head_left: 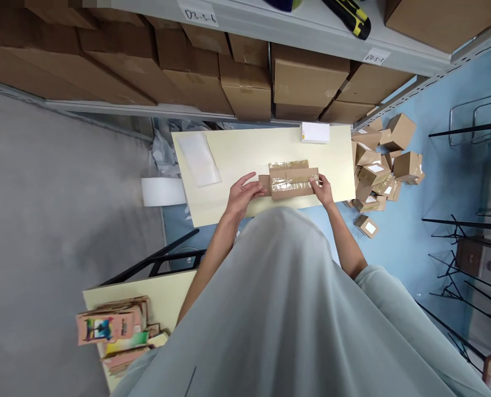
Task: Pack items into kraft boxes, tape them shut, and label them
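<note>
A brown cardboard box (293, 190), partly covered with shiny clear tape, is held low over the near side of the cream table (249, 146). Its left flap sticks out toward my left hand (241, 194), whose fingers grip that flap while the index finger stands apart. At the box's right end, my right hand (323, 191) pinches the edge, thumb on top. Behind the box shows another taped cardboard edge; whether it belongs to the same box I cannot tell.
On the table lie a white box (315, 133) and a translucent sheet (199, 160). A shelf of cartons (245, 82) overhangs the far side, with a yellow-black cutter (355, 22) above. Small cartons (372, 173) pile up at right; printed packets (108, 325) sit lower left.
</note>
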Available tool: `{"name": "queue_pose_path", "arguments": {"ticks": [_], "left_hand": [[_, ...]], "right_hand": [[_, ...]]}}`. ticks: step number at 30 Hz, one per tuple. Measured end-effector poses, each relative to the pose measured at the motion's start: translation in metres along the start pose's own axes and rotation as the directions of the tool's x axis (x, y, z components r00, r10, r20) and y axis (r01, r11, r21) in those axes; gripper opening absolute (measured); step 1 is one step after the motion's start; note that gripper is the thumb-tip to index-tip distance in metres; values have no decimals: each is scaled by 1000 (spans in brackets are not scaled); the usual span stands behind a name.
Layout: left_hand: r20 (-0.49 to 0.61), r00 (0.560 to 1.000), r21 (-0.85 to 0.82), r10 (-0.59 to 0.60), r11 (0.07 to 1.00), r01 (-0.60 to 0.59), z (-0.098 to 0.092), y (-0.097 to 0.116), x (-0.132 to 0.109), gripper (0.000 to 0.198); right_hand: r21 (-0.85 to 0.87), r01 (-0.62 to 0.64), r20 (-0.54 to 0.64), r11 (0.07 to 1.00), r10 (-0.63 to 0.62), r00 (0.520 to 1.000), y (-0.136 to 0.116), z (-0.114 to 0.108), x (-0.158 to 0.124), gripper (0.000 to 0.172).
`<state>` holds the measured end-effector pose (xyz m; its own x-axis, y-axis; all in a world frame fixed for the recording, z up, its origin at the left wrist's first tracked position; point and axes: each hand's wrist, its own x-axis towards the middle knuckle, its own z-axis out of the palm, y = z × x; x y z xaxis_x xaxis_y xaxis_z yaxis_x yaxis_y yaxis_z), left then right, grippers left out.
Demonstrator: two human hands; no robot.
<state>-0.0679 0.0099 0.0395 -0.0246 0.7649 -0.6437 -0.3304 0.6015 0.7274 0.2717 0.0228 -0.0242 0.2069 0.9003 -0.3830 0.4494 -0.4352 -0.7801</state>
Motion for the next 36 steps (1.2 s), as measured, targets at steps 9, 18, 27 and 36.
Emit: {"name": "queue_pose_path", "arguments": {"ticks": [9, 18, 27, 36], "left_hand": [[32, 999, 13, -15, 1000, 15, 1, 5, 4, 75], [10, 999, -9, -36, 999, 36, 9, 2, 3, 71], [-10, 1000, 1, -13, 1000, 13, 15, -6, 0, 67], [-67, 997, -23, -31, 999, 29, 24, -11, -5, 77]], "right_hand": [[20, 3, -4, 1000, -3, 1000, -5, 1, -4, 84], [23, -16, 21, 1000, 16, 1000, 1, 0, 0, 84], [27, -14, 31, 1000, 14, 999, 9, 0, 5, 84], [27, -4, 48, 1000, 3, 999, 8, -1, 8, 87]]}}
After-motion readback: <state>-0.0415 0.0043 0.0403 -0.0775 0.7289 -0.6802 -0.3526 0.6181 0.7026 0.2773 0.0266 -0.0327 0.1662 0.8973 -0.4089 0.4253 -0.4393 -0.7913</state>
